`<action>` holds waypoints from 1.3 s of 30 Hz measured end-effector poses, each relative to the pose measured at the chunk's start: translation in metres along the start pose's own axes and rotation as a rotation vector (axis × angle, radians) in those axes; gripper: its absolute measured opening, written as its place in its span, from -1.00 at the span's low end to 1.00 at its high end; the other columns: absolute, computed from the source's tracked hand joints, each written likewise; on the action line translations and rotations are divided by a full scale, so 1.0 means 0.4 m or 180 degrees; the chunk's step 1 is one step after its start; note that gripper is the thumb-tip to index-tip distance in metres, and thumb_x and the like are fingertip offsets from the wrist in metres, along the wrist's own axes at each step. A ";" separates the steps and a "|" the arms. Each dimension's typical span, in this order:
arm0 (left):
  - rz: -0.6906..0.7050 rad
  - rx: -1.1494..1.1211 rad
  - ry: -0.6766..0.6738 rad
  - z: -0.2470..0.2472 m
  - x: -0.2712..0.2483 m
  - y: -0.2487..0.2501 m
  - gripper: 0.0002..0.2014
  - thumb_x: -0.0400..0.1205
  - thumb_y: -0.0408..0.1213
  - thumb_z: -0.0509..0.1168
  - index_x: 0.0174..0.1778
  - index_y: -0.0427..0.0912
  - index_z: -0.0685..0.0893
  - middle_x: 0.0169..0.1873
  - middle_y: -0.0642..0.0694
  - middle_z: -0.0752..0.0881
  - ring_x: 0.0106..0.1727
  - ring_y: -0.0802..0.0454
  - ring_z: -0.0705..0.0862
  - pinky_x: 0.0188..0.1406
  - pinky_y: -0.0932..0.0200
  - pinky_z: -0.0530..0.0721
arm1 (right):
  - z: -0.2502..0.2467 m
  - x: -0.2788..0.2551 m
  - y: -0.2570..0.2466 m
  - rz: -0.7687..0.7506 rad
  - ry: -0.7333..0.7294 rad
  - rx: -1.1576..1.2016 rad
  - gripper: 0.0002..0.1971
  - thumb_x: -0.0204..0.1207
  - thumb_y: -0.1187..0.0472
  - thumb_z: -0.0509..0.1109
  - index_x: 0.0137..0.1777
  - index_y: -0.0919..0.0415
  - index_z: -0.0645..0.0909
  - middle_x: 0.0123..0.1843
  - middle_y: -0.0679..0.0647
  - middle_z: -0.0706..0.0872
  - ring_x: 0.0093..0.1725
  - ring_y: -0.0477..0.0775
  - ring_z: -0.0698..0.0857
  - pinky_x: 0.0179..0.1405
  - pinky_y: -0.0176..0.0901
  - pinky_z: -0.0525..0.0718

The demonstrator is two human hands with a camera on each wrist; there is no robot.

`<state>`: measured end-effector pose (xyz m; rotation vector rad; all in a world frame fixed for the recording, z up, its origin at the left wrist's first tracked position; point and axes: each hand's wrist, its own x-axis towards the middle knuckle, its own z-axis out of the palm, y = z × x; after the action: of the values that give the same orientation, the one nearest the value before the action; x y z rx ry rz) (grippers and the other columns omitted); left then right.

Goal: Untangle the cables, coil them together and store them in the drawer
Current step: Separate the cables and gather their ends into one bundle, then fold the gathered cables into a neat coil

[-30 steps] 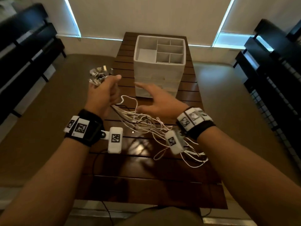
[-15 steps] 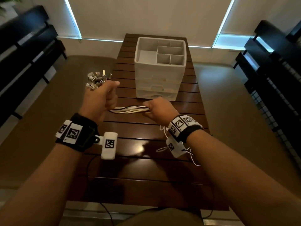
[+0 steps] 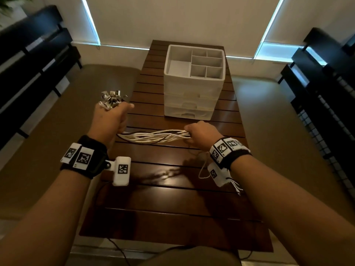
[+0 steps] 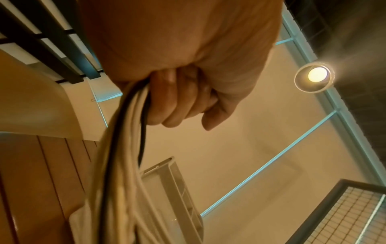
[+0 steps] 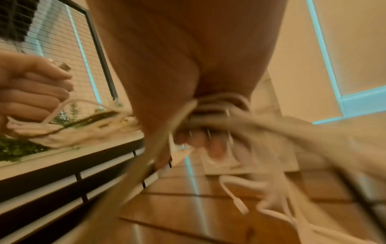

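Head view: a bundle of cables (image 3: 153, 136), mostly white with a dark strand or two, stretched nearly level between two fists above the slatted wooden desk (image 3: 172, 204). Left hand (image 3: 111, 121) curled tight round one end of the bundle, grip closed on it, with a cluster of metal plug ends (image 3: 110, 99) sticking up out of the top of the fist. Right hand (image 3: 200, 136) curled round the other end, grip likewise closed on the cables; loose white tails (image 3: 204, 169) dangling below the wrist, just above the desk. Farther back on the desk, well apart from both hands, a white drawer unit (image 3: 192, 98) with an open divided tray on top and its drawer fronts facing the person. Marker-tagged bands on both wrists.

Left wrist view: left hand (image 4: 183, 92) seen from below, fingers (image 4: 167, 102) wrapped round the cables (image 4: 117, 165), which ran down and away as pale cords with two black ones among them. Drawer unit (image 4: 173, 189) and desk (image 4: 41, 173) behind, a round ceiling lamp (image 4: 314, 76) lit above.

Right wrist view: much blurred. Right hand (image 5: 200, 128) closed on the cables (image 5: 219, 112), cords streaming off to both sides; left hand (image 5: 31, 87) at the left edge, gripping the bundle's other end. A loose white tail (image 5: 236, 196) hanging over the desk (image 5: 198, 214).
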<state>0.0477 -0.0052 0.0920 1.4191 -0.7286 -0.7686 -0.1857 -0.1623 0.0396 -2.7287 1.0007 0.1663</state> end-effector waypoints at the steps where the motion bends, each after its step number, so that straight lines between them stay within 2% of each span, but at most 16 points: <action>1: 0.0013 -0.0034 -0.0031 0.008 0.000 0.002 -0.54 0.62 -0.34 0.40 -0.50 0.05 0.33 -0.54 0.01 0.23 -0.60 0.07 0.14 -0.58 0.22 0.12 | -0.010 0.001 -0.009 0.0002 -0.0216 -0.0149 -0.64 0.55 -0.23 0.51 0.09 0.01 0.56 -0.02 0.04 0.66 0.15 0.23 0.72 -0.03 0.03 0.59; 3: 0.0062 -0.0083 -0.0113 0.038 0.000 0.010 -0.54 0.63 -0.33 0.39 -0.49 0.04 0.33 -0.54 -0.01 0.22 -0.60 0.08 0.13 -0.57 0.21 0.11 | -0.040 0.002 -0.049 -0.0130 -0.0545 -0.0269 -0.19 0.37 -0.34 0.59 0.50 0.07 0.45 0.41 0.16 0.56 0.44 0.28 0.54 0.37 0.25 0.56; 5: 0.0097 -0.0188 -0.0215 0.080 -0.008 0.023 -0.53 0.67 -0.36 0.37 -0.48 0.03 0.32 -0.56 0.00 0.22 -0.61 0.07 0.13 -0.57 0.21 0.10 | -0.074 0.003 -0.125 -0.0619 -0.0267 0.0139 0.02 0.32 -0.36 0.62 0.69 0.05 0.31 0.58 0.15 0.46 0.53 0.23 0.46 0.52 0.24 0.50; 6: 0.0117 -0.0263 -0.0262 0.101 -0.013 0.031 -0.52 0.68 -0.38 0.35 -0.49 0.02 0.32 -0.58 0.02 0.23 -0.61 0.06 0.12 -0.58 0.21 0.10 | -0.085 0.005 -0.167 -0.0868 -0.0068 0.0546 -0.02 0.33 -0.32 0.64 0.67 0.07 0.35 0.55 0.12 0.50 0.49 0.16 0.52 0.47 0.12 0.56; 8: 0.0113 -0.0498 -0.0335 0.124 -0.015 0.047 -0.51 0.70 -0.38 0.33 -0.50 0.02 0.31 -0.61 0.05 0.23 -0.62 0.07 0.11 -0.61 0.22 0.12 | -0.080 0.013 -0.233 -0.0981 0.0089 0.1493 -0.29 0.40 -0.11 0.68 0.48 0.13 0.54 0.30 0.06 0.70 0.20 0.02 0.69 0.17 -0.06 0.70; 11: -0.0012 -0.0889 -0.0528 0.105 0.002 0.064 -0.57 0.70 -0.31 0.32 -0.41 -0.01 0.27 -0.58 0.04 0.19 -0.60 0.09 0.07 -0.66 0.23 0.13 | -0.036 0.028 -0.256 -0.0871 0.0358 0.1923 -0.87 0.51 0.03 0.54 -0.04 0.01 0.68 -0.27 -0.10 0.70 -0.29 -0.08 0.64 -0.24 -0.09 0.55; 13: -0.0023 -0.0744 -0.0608 0.079 0.009 0.064 -0.57 0.69 -0.28 0.32 -0.39 0.00 0.24 -0.56 0.03 0.17 -0.59 0.08 0.07 -0.67 0.23 0.14 | -0.024 0.038 -0.236 -0.0816 0.0402 0.1555 -0.81 0.61 0.01 0.48 -0.22 -0.14 0.57 -0.38 -0.12 0.61 -0.34 -0.03 0.61 -0.30 -0.04 0.54; 16: 0.0088 -0.0315 -0.0440 0.029 0.016 0.061 -0.55 0.68 -0.30 0.34 -0.42 0.04 0.26 -0.55 0.04 0.20 -0.60 0.09 0.11 -0.63 0.22 0.10 | -0.031 0.037 -0.154 -0.0546 0.0202 0.0739 -0.79 0.65 0.01 0.41 -0.23 -0.07 0.54 -0.31 -0.08 0.63 -0.22 0.09 0.69 -0.25 -0.04 0.59; 19: 0.0112 0.0056 0.0025 -0.043 0.024 0.054 -0.53 0.66 -0.30 0.39 -0.47 0.08 0.32 -0.56 0.07 0.25 -0.60 0.11 0.17 -0.59 0.21 0.10 | -0.026 0.024 -0.032 0.0040 0.0162 0.0685 -0.68 0.61 0.05 0.42 -0.37 -0.01 0.48 -0.39 -0.04 0.56 -0.26 0.15 0.62 -0.23 0.00 0.56; 22: 0.0294 0.0836 0.0042 -0.047 0.009 0.040 -0.53 0.68 -0.32 0.46 -0.53 0.04 0.50 -0.62 0.15 0.41 -0.61 0.18 0.33 -0.54 0.22 0.29 | -0.030 0.006 -0.013 0.0189 0.0173 0.0577 -0.59 0.65 -0.01 0.39 -0.44 -0.02 0.43 -0.42 -0.06 0.50 -0.28 0.17 0.62 -0.27 -0.06 0.49; 23: 0.0440 0.1242 -0.0103 -0.028 0.000 0.039 -0.59 0.69 -0.29 0.49 -0.48 0.07 0.62 -0.61 0.15 0.55 -0.57 0.25 0.46 -0.49 0.22 0.44 | -0.040 0.007 -0.028 0.0172 0.0201 0.0548 -0.59 0.68 -0.05 0.36 -0.41 0.00 0.46 -0.42 -0.05 0.51 -0.29 0.15 0.63 -0.31 -0.09 0.46; 25: 0.0548 0.1730 -0.0612 0.007 -0.022 0.046 -0.95 0.65 -0.14 0.55 -0.12 0.07 0.85 -0.30 0.20 0.84 -0.26 0.36 0.75 -0.16 0.34 0.67 | -0.075 0.009 -0.066 0.0090 0.0357 0.0461 -0.62 0.70 -0.04 0.33 -0.37 0.03 0.51 -0.43 -0.03 0.51 -0.32 0.16 0.63 -0.33 -0.11 0.45; 27: 0.0571 0.1980 -0.1049 0.038 -0.040 0.059 -0.69 0.57 -0.04 0.61 0.21 0.00 0.87 0.01 0.15 0.89 0.05 0.31 0.83 0.08 0.33 0.73 | -0.124 0.010 -0.110 -0.0041 0.0521 0.0308 -0.68 0.69 0.00 0.32 -0.33 0.01 0.56 -0.42 -0.02 0.50 -0.32 0.17 0.62 -0.31 -0.06 0.50; 30: 0.0683 0.1627 -0.1341 0.083 -0.060 0.069 -0.63 0.50 -0.19 0.65 0.23 -0.09 0.85 0.05 0.18 0.89 0.12 0.29 0.83 0.08 0.45 0.68 | -0.208 0.007 -0.174 -0.0117 0.0793 0.0121 -0.74 0.64 0.08 0.34 -0.29 0.07 0.52 -0.38 -0.01 0.47 -0.31 0.16 0.58 -0.26 -0.02 0.54; 35: 0.1097 0.1331 -0.1037 0.067 -0.043 0.094 -0.85 0.61 -0.35 0.56 0.08 -0.12 0.84 -0.15 0.28 0.87 -0.07 0.38 0.79 -0.04 0.46 0.63 | -0.284 0.017 -0.237 -0.0284 0.1055 0.0298 -0.77 0.59 0.12 0.41 -0.31 0.06 0.60 -0.32 0.00 0.58 -0.24 0.14 0.71 -0.17 0.04 0.74; 39: 0.1140 0.1445 -0.0916 0.045 -0.040 0.104 -0.85 0.63 -0.31 0.55 0.10 -0.07 0.87 -0.14 0.14 0.88 -0.06 0.24 0.81 -0.03 0.33 0.68 | -0.254 0.026 -0.234 -0.0366 0.1108 0.0549 -0.74 0.60 -0.04 0.47 -0.30 -0.01 0.60 -0.35 -0.03 0.59 -0.26 0.10 0.63 -0.28 -0.08 0.57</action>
<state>0.0251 -0.0023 0.1344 1.5297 -1.4072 -0.5474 -0.1143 -0.1250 0.1525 -2.6963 0.8861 -0.4085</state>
